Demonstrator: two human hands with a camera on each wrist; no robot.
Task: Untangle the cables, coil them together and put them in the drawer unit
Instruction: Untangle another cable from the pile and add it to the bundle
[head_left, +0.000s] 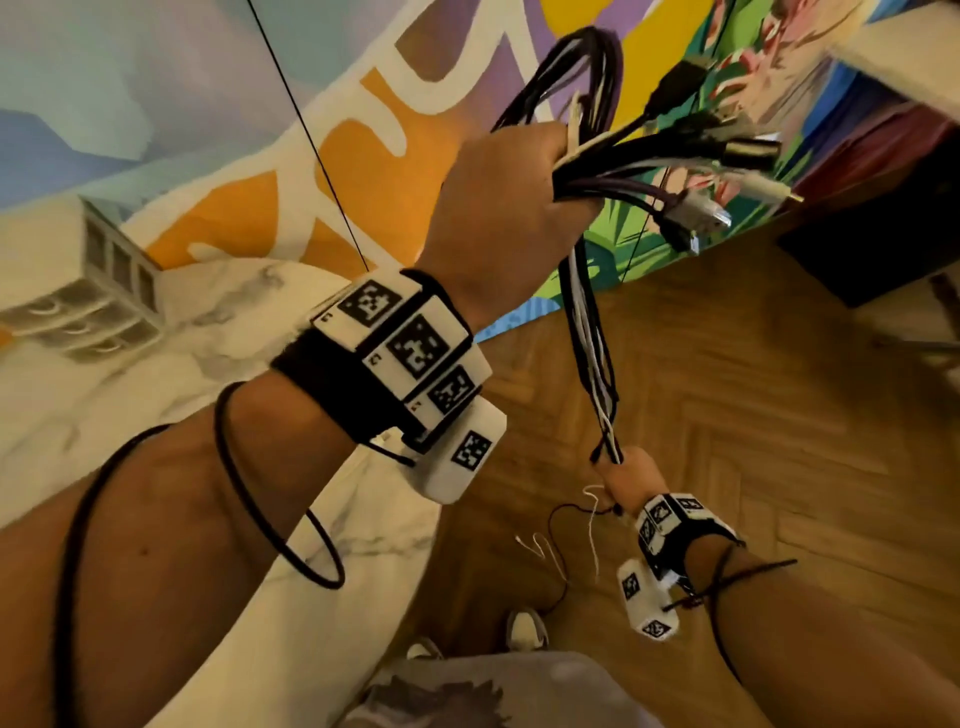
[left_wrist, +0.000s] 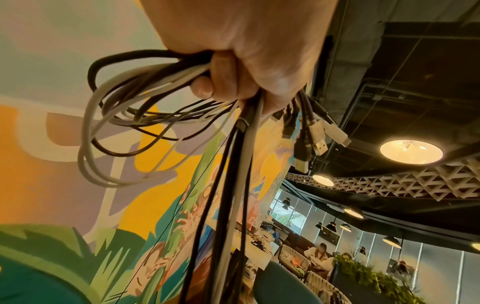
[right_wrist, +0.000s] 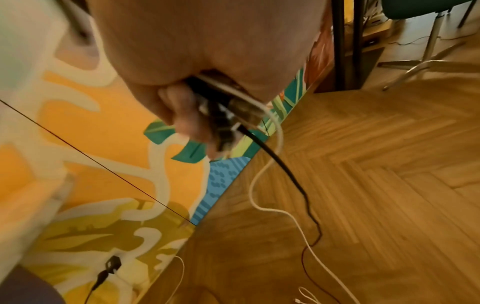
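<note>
My left hand (head_left: 514, 197) is raised high and grips a bundle of black and white cables (head_left: 592, 332). Loops (left_wrist: 135, 115) stick out on one side of the fist and several USB plugs (left_wrist: 311, 139) fan out on the other. The strands hang straight down to my right hand (head_left: 626, 475), which grips them low near the floor. In the right wrist view the right hand (right_wrist: 202, 115) is closed round the cables, and a black and a white tail (right_wrist: 280, 185) trail from it onto the floor. The white drawer unit (head_left: 98, 306) stands on the marble table at far left.
A white marble table (head_left: 208, 415) lies to my left. A colourful mural wall (head_left: 363, 171) stands ahead. The wooden herringbone floor (head_left: 753, 415) spreads to the right, with loose thin cable ends (head_left: 545, 551) on it. A dark table leg (right_wrist: 348, 45) and chair base (right_wrist: 415, 67) stand further off.
</note>
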